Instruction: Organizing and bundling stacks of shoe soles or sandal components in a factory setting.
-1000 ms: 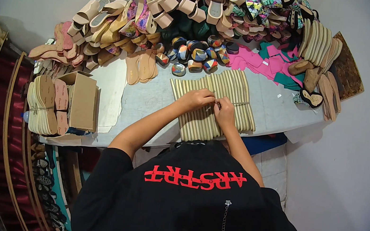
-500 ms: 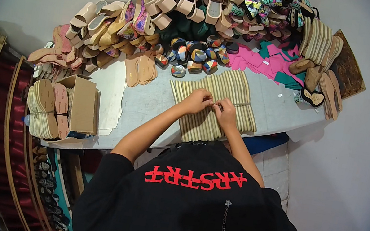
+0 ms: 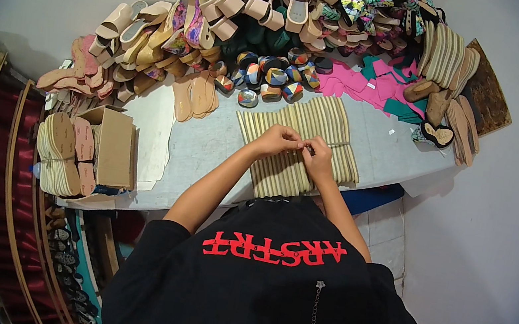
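Note:
A long bundle of cream-and-olive striped shoe insoles (image 3: 321,119), packed on edge, lies on the table in front of me. A thin dark cord (image 3: 341,145) runs across the bundle and leads to my fingers. My left hand (image 3: 280,142) rests over the middle of the bundle, its fingertips pinched. Close beside it, my right hand (image 3: 318,160) pinches too, and the fingertips of both hands nearly touch. Both appear to hold the cord, though its ends are hidden by the fingers.
Piles of sandals (image 3: 229,6) line the back of the white table (image 3: 200,153). Patterned heels (image 3: 274,75) and pink fabric pieces (image 3: 348,85) lie behind the bundle. A cardboard box (image 3: 115,147) and a tied insole stack (image 3: 59,155) stand at left. A wooden board (image 3: 488,92) leans at right.
Both hands stay over the bundle, with fingertips shifted only slightly; the left hand's fingers now reach a little closer to the right's. The bundle has not visibly moved on the table.

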`<action>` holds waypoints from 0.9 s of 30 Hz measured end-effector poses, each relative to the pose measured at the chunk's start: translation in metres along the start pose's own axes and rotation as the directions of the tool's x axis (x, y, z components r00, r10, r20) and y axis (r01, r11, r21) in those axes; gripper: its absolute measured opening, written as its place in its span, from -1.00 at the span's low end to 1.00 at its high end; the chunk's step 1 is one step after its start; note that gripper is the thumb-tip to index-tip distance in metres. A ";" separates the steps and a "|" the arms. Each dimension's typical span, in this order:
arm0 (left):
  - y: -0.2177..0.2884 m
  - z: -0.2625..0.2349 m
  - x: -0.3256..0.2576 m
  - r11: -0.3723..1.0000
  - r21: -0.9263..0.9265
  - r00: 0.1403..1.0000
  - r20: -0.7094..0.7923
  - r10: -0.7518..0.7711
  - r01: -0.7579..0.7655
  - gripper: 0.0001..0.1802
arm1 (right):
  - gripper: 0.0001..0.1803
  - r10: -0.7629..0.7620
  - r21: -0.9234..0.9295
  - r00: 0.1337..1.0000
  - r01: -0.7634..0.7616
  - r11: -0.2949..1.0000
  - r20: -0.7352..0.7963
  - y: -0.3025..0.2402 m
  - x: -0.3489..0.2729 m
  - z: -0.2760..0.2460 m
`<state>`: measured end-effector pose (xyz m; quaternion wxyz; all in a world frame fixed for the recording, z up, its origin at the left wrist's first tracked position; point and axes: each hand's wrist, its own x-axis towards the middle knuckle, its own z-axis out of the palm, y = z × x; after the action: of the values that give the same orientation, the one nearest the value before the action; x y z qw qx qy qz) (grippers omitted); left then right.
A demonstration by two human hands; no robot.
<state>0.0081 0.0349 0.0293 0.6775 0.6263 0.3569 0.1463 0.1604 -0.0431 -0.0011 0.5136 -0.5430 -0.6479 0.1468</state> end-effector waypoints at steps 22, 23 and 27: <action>-0.030 0.026 0.002 0.950 -0.261 0.973 -0.197 0.119 -0.169 -0.81 | -0.93 0.118 -0.215 0.991 -0.102 0.971 0.064 -0.004 -0.001 -0.010; -0.031 0.026 0.001 0.950 -0.261 0.973 -0.198 0.119 -0.170 -0.81 | -0.93 0.117 -0.215 0.991 -0.101 0.971 0.064 -0.007 0.000 -0.010; -0.032 0.028 0.000 0.959 -0.215 0.960 -0.246 0.133 -0.187 -0.82 | -0.87 0.300 -0.386 0.942 -0.223 0.895 0.152 -0.022 0.004 -0.008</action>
<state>0.0186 0.0085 -0.0017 0.6873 0.5473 0.3605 0.3134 0.1557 -0.0506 0.0208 0.3094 -0.6926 -0.6345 0.1485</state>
